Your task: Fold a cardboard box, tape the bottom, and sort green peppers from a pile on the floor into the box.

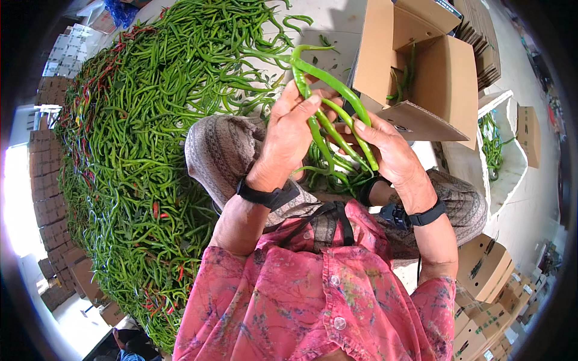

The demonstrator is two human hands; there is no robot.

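Several long green chili peppers (336, 83) are spread between my two hands, in front of my crossed legs. My left hand (291, 126) grips the upper ones, its thumb pressed over a stem end. Lower and to the right, my right hand (390, 144) has its thumb on a curved pepper, fingers behind the bunch. More green peppers (338, 178) lie below the hands, between my legs. A huge heap of green chili peppers (153, 131), with some red ones, covers the floor on my left.
An open cardboard box (433, 94) with a few peppers inside stands ahead right, beside stacked flat cardboard (481, 40). Farther right is an open white sack (501, 198) holding green peppers. Closed boxes (483, 266) sit behind right, others (47, 171) beyond the heap. Part of another person shows lower left.
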